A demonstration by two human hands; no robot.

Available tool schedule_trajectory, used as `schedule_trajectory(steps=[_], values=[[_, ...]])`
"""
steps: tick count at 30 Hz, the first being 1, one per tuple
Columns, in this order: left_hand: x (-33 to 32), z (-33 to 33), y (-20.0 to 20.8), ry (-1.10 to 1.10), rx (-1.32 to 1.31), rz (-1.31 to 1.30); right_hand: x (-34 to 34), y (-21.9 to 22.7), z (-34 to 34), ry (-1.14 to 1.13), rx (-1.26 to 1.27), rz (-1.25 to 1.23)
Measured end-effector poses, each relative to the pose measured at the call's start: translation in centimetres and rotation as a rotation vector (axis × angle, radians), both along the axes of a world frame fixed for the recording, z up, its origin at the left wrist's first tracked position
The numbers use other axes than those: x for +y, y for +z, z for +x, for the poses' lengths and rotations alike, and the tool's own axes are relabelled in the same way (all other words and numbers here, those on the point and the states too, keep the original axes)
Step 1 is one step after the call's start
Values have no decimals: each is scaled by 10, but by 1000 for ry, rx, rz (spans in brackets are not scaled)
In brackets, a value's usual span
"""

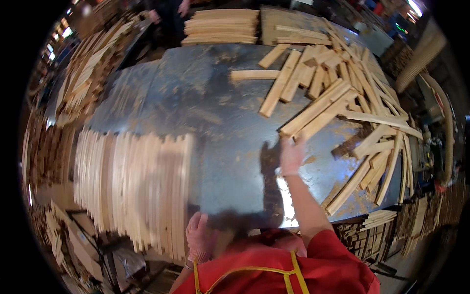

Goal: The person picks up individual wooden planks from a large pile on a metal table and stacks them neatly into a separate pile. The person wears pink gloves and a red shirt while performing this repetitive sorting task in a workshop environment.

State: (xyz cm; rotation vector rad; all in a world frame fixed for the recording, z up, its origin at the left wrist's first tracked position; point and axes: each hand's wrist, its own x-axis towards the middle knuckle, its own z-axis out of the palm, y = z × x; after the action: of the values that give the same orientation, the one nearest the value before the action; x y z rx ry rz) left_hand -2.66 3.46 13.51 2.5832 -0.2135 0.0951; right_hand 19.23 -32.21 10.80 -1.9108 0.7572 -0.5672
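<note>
My right hand (292,156), in a pale pink glove, reaches forward over the metal table. Its fingers are closed at the near ends of two wooden slats (320,111) that lie side by side; blur hides the exact grip. My left hand (199,236), also gloved, is low by the table's near edge, next to the right side of a row of wooden strips (134,181). Its fingers point up, loosely bent, with nothing visible in them. The strips lie close together, pointing away from me, their near ends jutting past the edge.
A loose heap of wooden pieces (362,83) covers the table's right side, with sawdust around it. The metal tabletop (215,108) shows between heap and row. A neat wood stack (221,25) stands beyond the far edge. More timber (90,68) lies at far left; a hose (421,56) hangs at right.
</note>
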Motion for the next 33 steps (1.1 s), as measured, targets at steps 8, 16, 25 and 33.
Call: schedule_trajectory(steps=[8, 16, 25, 33], values=[[-101, 69, 9, -275, 178, 27, -157, -50, 21, -228, -33, 740], [-166, 101, -11, -272, 345, 296, -87, 18, -85, 105, 281, 554], [-64, 46, -38, -137, 433, 351, -211, -38, 121, -221, -195, 900], [-49, 46, 16, 254, 997, -828, -15, -23, -64, 141, 59, 737]])
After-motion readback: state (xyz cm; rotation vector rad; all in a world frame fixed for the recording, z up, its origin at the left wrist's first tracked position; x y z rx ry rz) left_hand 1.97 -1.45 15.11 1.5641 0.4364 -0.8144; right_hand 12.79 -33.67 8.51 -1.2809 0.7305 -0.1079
